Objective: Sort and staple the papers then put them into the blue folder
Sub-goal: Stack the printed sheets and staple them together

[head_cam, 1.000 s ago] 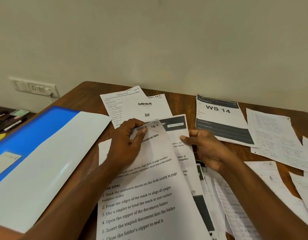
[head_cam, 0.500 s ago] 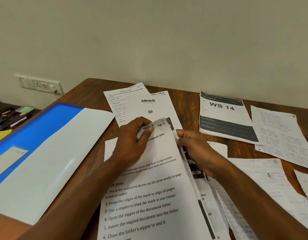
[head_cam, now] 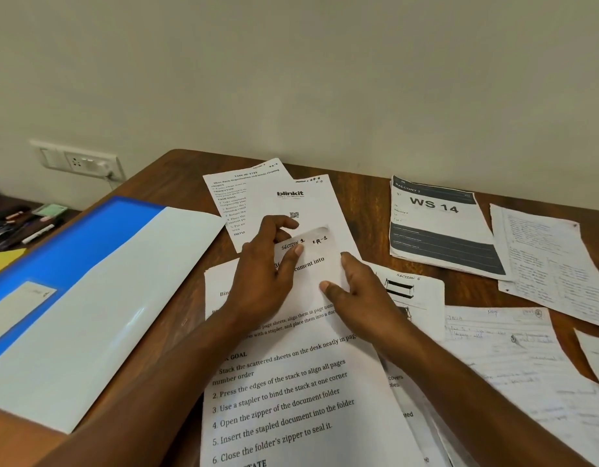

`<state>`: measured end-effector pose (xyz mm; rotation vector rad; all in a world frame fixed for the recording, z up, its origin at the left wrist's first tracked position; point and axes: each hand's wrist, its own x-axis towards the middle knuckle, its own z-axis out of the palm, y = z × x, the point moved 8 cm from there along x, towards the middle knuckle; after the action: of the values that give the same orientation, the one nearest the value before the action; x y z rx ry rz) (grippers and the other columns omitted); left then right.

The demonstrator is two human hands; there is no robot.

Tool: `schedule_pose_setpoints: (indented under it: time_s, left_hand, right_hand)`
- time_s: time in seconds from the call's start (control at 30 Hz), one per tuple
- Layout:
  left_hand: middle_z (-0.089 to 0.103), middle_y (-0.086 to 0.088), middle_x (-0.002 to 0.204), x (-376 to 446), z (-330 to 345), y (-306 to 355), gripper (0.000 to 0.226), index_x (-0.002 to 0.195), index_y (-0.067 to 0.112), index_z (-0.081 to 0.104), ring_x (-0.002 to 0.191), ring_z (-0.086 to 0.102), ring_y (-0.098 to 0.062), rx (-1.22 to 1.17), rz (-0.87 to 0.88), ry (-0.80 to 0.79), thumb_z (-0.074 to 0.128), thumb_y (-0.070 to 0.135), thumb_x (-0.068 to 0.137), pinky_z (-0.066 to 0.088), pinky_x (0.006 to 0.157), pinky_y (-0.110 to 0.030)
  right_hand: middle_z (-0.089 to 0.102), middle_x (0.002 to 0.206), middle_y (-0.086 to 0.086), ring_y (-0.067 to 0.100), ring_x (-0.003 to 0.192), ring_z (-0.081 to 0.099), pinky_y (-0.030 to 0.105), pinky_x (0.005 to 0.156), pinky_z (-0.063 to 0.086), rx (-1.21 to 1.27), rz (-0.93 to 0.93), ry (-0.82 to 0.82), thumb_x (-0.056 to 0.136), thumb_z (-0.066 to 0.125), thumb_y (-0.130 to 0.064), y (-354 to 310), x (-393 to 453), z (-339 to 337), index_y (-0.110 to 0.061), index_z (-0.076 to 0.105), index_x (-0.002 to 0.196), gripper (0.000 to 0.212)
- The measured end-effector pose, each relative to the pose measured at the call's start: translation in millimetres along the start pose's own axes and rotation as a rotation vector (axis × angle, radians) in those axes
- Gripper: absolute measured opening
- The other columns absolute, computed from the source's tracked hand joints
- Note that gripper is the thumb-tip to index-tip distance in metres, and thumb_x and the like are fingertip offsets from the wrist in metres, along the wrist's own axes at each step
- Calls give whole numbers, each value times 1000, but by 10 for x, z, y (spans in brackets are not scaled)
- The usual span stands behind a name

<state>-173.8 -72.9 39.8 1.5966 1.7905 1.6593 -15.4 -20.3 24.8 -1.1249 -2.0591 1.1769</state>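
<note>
**Both hands on the top sheet**

The left hand (head_cam: 262, 274) pinches the top edge of the instruction sheet (head_cam: 291, 392), thumb over the handwritten "Section 1" corner, fingers curled behind it. The right hand (head_cam: 358, 298) holds the sheet's right edge, thumb on top and fingers bent alongside. The sheet lies over a stack at the middle of the table (head_cam: 365, 197). A blinkit page (head_cam: 311, 203) sits just beyond it, a "WS 14" page (head_cam: 436, 224) to the right, and handwritten sheets (head_cam: 544, 261) farther right. The blue folder (head_cam: 75, 264) lies open on the left, well apart from the hands.
</note>
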Motion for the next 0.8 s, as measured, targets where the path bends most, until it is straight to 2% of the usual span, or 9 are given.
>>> schedule_pose_setpoints:
  time_s: [0.13, 0.2, 0.27, 0.37, 0.43, 0.53, 0.63, 0.73, 0.8]
  left_hand:
    - [58, 13, 123, 24, -78, -46, 58, 145, 43, 37, 117, 64, -22, 88, -39, 24, 65, 52, 95, 62, 87, -43]
    - [55, 12, 138, 57, -203, -100, 74, 153, 40, 29, 128, 54, -14, 206, -98, 81, 71, 52, 93, 52, 101, -41]
    - [47, 7, 151, 83, -303, -221, 91, 157, 35, 21, 136, 46, -13, 174, -223, 125, 79, 49, 89, 45, 104, -34]
    - [48, 5, 152, 90, -316, -449, 104, 158, 34, 20, 134, 53, -15, -52, -444, 123, 88, 45, 80, 52, 106, -42]
    - [63, 3, 140, 74, -205, -543, 94, 154, 31, 34, 119, 69, -18, -312, -568, 56, 91, 35, 79, 59, 98, -51]
    - [77, -7, 123, 31, 17, -500, 53, 136, 19, 59, 107, 76, -32, -592, -607, -110, 83, 15, 88, 58, 96, -58]
    - [77, -10, 121, -6, 88, -459, 38, 131, 14, 63, 109, 76, -35, -648, -589, -149, 72, 4, 96, 61, 90, -52]
    - [79, -5, 116, 56, -19, -470, 40, 131, 16, 61, 102, 78, -30, -626, -576, -79, 70, 1, 96, 65, 76, -40]
    - [80, -1, 113, 118, -169, -515, 42, 131, 19, 60, 99, 79, -26, -572, -562, -2, 73, 3, 94, 66, 75, -38]
  right_hand:
    - [75, 105, -11, 9, 93, 74, 38, 84, 62, 71, 27, 36, 104, 58, -14, -7, 40, -149, -31, 62, 110, 18]
    - [74, 107, -13, 10, 95, 73, 32, 80, 61, 144, 60, 71, 105, 57, -12, -36, 69, -313, -35, 60, 106, 24]
    - [75, 112, -7, 16, 96, 75, 38, 83, 61, 201, 90, 123, 105, 57, -13, 7, 124, -496, -34, 60, 109, 22]
    - [77, 115, -5, 21, 101, 76, 51, 95, 59, 289, 118, 185, 104, 59, -11, 90, 182, -666, -32, 64, 115, 24]
    - [78, 117, -4, 21, 106, 75, 54, 101, 56, 349, 108, 193, 104, 59, -8, 125, 199, -683, -30, 66, 118, 27]
    - [77, 119, -6, 21, 109, 74, 55, 102, 56, 328, 83, 206, 103, 61, -10, 186, 202, -667, -32, 66, 120, 28]
    - [76, 120, -5, 19, 110, 74, 52, 102, 56, 345, 52, 203, 103, 61, -10, 201, 183, -710, -31, 64, 117, 26]
    - [79, 113, 1, 22, 106, 75, 47, 97, 58, 380, 33, 151, 103, 61, -15, 180, 172, -804, -23, 60, 120, 19]
    - [79, 109, 2, 25, 100, 76, 42, 87, 61, 279, 39, 126, 103, 62, -23, 196, 169, -889, -23, 59, 124, 21]
